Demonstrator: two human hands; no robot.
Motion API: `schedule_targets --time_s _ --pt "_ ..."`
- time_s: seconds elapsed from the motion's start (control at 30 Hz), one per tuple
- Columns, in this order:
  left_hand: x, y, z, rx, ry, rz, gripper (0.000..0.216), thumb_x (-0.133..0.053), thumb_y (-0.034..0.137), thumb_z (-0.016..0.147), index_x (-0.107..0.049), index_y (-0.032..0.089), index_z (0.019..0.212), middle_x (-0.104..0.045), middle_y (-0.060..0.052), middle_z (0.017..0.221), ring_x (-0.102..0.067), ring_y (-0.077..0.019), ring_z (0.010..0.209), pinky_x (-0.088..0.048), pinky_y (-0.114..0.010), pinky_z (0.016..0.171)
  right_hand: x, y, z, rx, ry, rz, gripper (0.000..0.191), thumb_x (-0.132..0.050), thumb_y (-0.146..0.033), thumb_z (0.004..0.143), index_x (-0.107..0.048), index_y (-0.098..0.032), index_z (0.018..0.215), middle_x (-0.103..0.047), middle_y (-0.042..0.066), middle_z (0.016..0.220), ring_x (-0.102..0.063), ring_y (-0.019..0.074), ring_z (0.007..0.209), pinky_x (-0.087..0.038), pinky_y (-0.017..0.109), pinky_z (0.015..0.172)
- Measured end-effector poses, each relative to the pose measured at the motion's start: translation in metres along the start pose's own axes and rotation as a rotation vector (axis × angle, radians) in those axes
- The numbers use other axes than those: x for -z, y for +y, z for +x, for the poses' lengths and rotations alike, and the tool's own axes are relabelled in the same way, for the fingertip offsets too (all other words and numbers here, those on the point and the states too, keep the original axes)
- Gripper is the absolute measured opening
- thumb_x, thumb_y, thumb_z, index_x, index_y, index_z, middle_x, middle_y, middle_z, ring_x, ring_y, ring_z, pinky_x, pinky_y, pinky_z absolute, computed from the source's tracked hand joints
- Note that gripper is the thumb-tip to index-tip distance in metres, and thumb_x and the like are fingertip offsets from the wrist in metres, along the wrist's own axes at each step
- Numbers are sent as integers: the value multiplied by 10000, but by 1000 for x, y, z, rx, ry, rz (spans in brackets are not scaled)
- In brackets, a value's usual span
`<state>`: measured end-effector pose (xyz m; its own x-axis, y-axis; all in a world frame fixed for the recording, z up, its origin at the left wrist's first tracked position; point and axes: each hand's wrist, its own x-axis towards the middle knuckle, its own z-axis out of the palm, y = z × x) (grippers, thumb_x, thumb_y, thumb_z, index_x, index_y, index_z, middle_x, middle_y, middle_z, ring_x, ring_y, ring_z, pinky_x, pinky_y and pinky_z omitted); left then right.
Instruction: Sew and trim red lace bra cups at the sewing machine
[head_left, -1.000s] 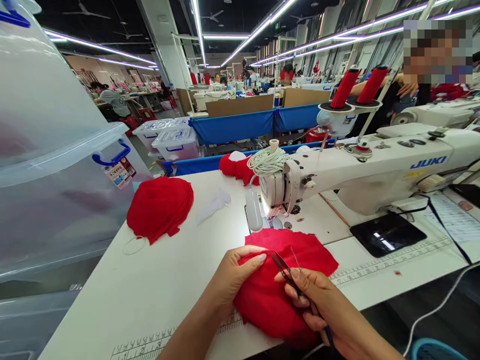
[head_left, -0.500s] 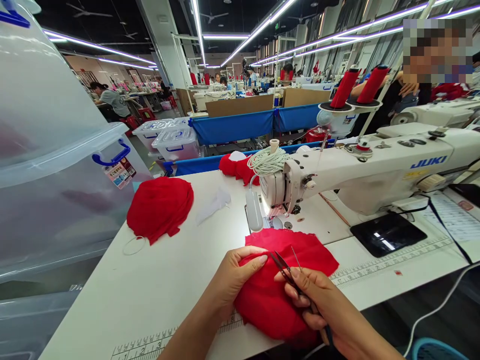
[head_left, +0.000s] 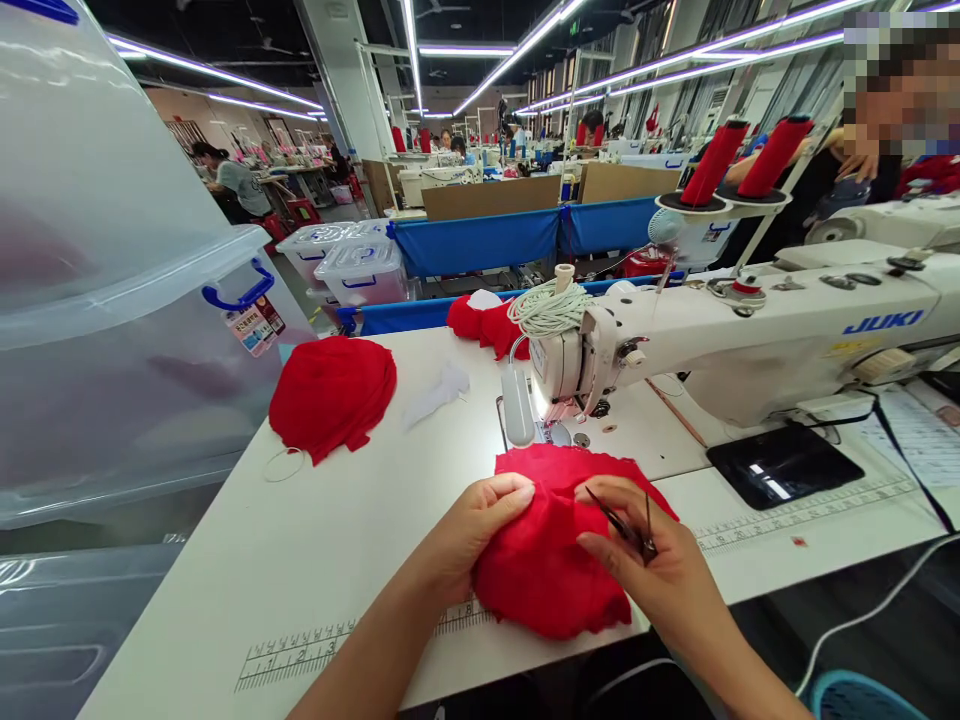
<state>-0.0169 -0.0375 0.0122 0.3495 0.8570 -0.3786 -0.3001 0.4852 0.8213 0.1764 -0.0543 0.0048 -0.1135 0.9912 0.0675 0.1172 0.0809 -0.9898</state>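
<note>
Between my hands lies a piece of red fabric [head_left: 551, 580] with a ragged edge, at the front of the white sewing table. My left hand [head_left: 491, 515] pinches its upper left part between thumb and fingers. In my right hand [head_left: 645, 540] is a pair of dark thread snips [head_left: 626, 528], blades pointing up and left, tucked against the fingers. Those right fingertips also touch the fabric, though I cannot tell how firmly. Just behind the fabric stands the white sewing machine [head_left: 750, 320], its needle area lit.
A folded red fabric pile [head_left: 334, 395] lies at left, with a white scrap [head_left: 439, 393] beside it. A black phone [head_left: 784, 465] rests at right. Clear plastic bins [head_left: 135, 390] stand along the left edge. Another person's hand [head_left: 859, 155] shows at upper right.
The snips have turned back into my right hand, away from the fabric by my left fingertips. My right fingers have moved up onto the cloth, and its lower edge has shifted.
</note>
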Motion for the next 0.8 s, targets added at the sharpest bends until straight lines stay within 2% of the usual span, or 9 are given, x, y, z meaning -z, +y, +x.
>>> schedule_targets --time_s 0.07,0.1,0.17,0.27,0.4,0.47,0.57,0.67,0.8 --pt "-2 0 -2 5 -67 80 282 -698 424 769 -645 148 794 -644 -11 712 -541 -100 621 -405 -196 582 -2 0 9 15 -76 -16 356 -694 -413 752 -651 -258 1069 -636 55 1102 -603 201 903 -506 295 748" --pt "-3 0 -3 -9 -85 108 283 -692 429 774 -653 150 805 -653 -17 733 -560 -110 654 -415 -198 600 -3 0 13 11 -139 -25 367 -692 -412 752 -655 -242 1075 -655 58 1068 -610 208 900 -506 300 749" --pt "-3 -1 -3 -44 -77 149 282 -688 430 778 -663 150 804 -652 -14 736 -570 -113 675 -418 -194 604 -6 1 20 9 -229 -54 261 -663 -411 771 -678 -195 917 -670 34 842 -603 190 770 -491 286 677" --pt "-2 -2 -3 -80 -19 183 265 -736 396 736 -666 147 791 -653 -5 728 -559 -101 627 -412 -191 570 -10 3 23 38 -195 -103 273 -593 -412 817 -605 -177 679 -560 -9 617 -508 147 599 -430 256 566" --pt "-1 -4 -2 -96 17 183 270 -741 387 725 -689 146 835 -688 -34 778 -592 -140 669 -447 -232 613 -11 4 13 48 -46 -89 278 -611 -451 814 -635 -189 904 -619 39 862 -562 182 774 -465 271 673" --pt "-2 -3 -1 -99 48 185 286 -721 394 740 -706 150 887 -700 -47 806 -603 -162 717 -453 -247 643 -9 1 4 -31 6 -9 373 -591 -524 821 -627 -203 1006 -596 44 903 -547 155 728 -452 238 598" --pt "-2 -2 0 -114 79 209 307 -711 383 745 -722 163 959 -712 -56 845 -607 -181 764 -458 -264 685 -6 -4 -10 -314 -119 221 500 -527 -642 821 -659 -176 946 -475 -12 692 -318 65 475 -245 173 387" --pt "-1 -3 0 -137 99 248 302 -701 371 754 -730 183 988 -720 -55 880 -607 -186 789 -454 -269 715 -4 -5 -14 -521 -224 430 548 -586 -678 758 -677 -148 863 -392 -46 617 -181 37 459 -137 154 371" --pt "1 -4 0 -136 96 274 313 -708 374 744 -737 181 989 -725 -64 890 -608 -197 804 -453 -287 748 -4 2 -10 -611 -234 513 505 -686 -635 699 -685 -150 841 -385 -55 601 -185 38 481 -113 136 369"
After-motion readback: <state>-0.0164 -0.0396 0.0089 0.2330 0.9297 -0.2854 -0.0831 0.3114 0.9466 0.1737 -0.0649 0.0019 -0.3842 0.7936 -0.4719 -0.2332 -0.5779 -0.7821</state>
